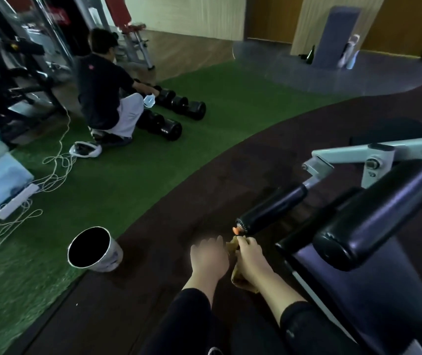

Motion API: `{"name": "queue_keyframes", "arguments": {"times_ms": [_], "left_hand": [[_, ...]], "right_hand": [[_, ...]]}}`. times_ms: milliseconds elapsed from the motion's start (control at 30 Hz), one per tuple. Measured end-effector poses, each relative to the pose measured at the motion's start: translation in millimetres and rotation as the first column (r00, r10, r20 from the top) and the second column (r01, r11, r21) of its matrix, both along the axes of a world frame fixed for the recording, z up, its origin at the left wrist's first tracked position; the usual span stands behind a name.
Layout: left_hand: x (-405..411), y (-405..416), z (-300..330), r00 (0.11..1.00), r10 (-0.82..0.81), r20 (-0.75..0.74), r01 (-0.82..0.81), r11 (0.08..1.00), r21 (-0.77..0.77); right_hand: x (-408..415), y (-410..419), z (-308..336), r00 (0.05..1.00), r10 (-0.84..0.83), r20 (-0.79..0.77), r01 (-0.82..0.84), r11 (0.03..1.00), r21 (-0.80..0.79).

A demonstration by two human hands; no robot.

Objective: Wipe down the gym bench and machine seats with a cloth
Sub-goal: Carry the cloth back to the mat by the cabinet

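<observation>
Hands (230, 257) hide most of cloth (231, 245).

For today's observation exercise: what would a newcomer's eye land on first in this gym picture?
Probably the two hands, left hand and right hand, bunching a yellow cloth low in the middle. Next, the black padded rollers at right, then the person crouching by dumbbells on green turf.

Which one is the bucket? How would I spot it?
Find the green turf where it meets the dark rubber floor. Right on that curved edge, left of the person's left hand, stands the bucket. It is the only round open container, pale outside, black inside, with a shiny rim.
</observation>
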State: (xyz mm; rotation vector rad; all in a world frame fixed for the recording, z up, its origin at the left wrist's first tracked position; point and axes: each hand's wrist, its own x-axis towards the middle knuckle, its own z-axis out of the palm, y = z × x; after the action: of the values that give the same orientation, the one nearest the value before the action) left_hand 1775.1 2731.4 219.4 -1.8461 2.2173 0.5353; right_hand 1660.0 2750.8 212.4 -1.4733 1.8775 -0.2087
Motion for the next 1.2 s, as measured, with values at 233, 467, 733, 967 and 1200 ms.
{"name": "queue_keyframes", "arguments": {"times_ms": [233, 467, 733, 967, 1200], "left_hand": [[13, -112, -2, 1.0, -0.015, 0.002, 0.015, 1.0, 0.019], [12, -273, 2, 0.999, -0.018, 0.03, 0.016, 0.999, 0.05], [2, -428, 6, 0.998, -0.044, 0.048, 0.042, 0.998, 0.053], [-19, -589, -1, 0.984, -0.166, 0.061, 0.162, 0.985, 0.061], [-56, -763, 7, 0.948, -0.312, 0.068, 0.305, 0.948, 0.091]], "right_hand": [[20, -115, -7, 0.997, 0.057, -0.054, -0.055, 0.998, 0.023], [13, -280, -11, 0.999, -0.033, -0.041, 0.034, 0.998, 0.045], [-4, -433, -5, 0.996, -0.052, -0.072, 0.055, 0.998, 0.035], [-19, -575, -14, 0.987, -0.148, -0.067, 0.149, 0.989, 0.007], [-56, -726, -9, 0.95, -0.305, -0.065, 0.307, 0.951, 0.024]]}}
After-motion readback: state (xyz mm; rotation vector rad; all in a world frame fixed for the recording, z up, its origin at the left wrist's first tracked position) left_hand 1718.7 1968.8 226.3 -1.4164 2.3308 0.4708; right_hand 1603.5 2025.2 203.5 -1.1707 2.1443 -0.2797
